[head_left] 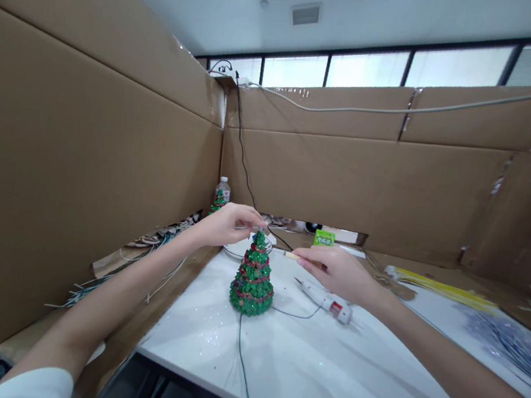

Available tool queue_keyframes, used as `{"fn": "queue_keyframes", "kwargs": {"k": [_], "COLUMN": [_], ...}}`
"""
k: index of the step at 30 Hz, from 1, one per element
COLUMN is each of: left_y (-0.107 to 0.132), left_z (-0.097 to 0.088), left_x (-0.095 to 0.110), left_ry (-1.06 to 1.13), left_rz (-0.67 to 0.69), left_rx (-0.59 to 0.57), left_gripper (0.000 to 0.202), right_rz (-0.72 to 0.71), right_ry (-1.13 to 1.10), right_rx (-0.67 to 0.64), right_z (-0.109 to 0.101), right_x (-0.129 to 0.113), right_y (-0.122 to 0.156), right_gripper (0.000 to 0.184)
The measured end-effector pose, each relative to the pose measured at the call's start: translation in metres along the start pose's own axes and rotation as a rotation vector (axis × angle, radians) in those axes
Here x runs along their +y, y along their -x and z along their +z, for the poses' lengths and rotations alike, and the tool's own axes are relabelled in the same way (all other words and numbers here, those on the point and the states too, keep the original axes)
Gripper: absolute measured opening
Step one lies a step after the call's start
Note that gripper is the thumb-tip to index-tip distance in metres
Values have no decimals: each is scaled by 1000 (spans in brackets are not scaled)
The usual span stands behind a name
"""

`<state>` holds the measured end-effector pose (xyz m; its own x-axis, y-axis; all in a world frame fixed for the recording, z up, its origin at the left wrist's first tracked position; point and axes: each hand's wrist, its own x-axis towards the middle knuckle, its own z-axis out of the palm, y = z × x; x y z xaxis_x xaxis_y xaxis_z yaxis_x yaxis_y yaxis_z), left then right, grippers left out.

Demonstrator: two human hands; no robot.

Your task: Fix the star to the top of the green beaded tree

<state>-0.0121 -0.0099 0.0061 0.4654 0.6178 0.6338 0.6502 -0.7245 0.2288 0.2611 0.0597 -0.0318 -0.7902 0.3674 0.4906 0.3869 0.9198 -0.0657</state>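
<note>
A capped bottle [223,188] is stood at the worktop's far left corner, its contents not discernible. The left hand [227,224] is pinched together over the tip of the small green tree [252,281], which is set near the left edge. A thin stick [292,255] is pinched by the right hand [337,272] above the glue gun [329,301]. A green box [324,237] is seen shut at the far edge.

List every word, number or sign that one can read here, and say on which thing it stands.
No text here is clear enough to quote.
On the green box: white characters, too blurred to read.
On the bottle: a label, too small to read.
On the glue gun: a red label, too small to read.
On the tree and on the stick in the right hand: no text seen.
</note>
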Motion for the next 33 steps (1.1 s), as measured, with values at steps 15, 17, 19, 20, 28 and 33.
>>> {"fn": "queue_keyframes", "kwargs": {"k": [15, 17, 19, 20, 28, 33], "left_y": [0, 0, 0, 0, 0, 0], "left_z": [0, 0, 0, 0, 0, 0], "left_x": [0, 0, 0, 0, -1, 0], "left_ry": [5, 3, 2, 1, 11, 8], "left_rz": [2, 3, 7, 9, 3, -3], "left_rx": [5, 5, 4, 4, 7, 7], "left_gripper": [30, 29, 29, 29, 30, 30], "right_rz": [-5, -1, -2, -4, -5, -4], "right_ry": [-3, -5, -7, -6, -2, -10], "right_rx": [3, 6, 8, 7, 1, 5], "right_z": [-1, 0, 0, 0, -1, 0], "right_x": [0, 0, 0, 0, -1, 0], "right_y": [0, 0, 0, 0, 1, 1], "right_gripper": [37, 38, 38, 38, 38, 38]}}
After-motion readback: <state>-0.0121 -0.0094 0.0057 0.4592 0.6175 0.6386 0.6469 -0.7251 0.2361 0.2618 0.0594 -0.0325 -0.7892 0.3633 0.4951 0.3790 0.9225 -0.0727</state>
